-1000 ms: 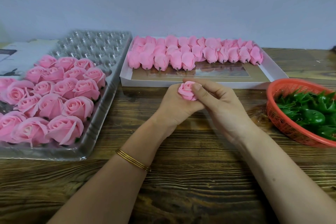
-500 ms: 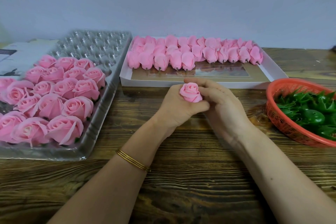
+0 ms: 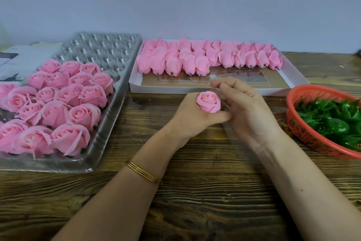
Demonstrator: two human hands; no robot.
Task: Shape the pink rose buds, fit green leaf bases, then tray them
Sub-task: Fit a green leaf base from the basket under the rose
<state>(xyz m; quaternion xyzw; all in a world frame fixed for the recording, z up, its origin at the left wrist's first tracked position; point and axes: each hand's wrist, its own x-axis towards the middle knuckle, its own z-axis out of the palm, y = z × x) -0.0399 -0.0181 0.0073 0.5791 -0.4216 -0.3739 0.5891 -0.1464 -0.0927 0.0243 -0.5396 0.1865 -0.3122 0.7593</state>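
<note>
A: Rose bud (image 3: pixel 208 105), where?
B: Upright, gripped in curled left hand (image 3: pixel 192 120), mid-surface. Right hand (image 3: pixel 247 109) just beside, fingers loosely curled, holding nothing.
A: Room?
B: Tray (image 3: pixel 115 115) edge left, box (image 3: pixel 156 89) rim behind, basket (image 3: pixel 304 133) right. Bare surface (image 3: pixel 195 201) nearer.

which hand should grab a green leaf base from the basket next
Right, probably. The left hand grips the rose bud, so it is busy; the right hand is on the side of the red basket holding the green leaf bases.
</note>
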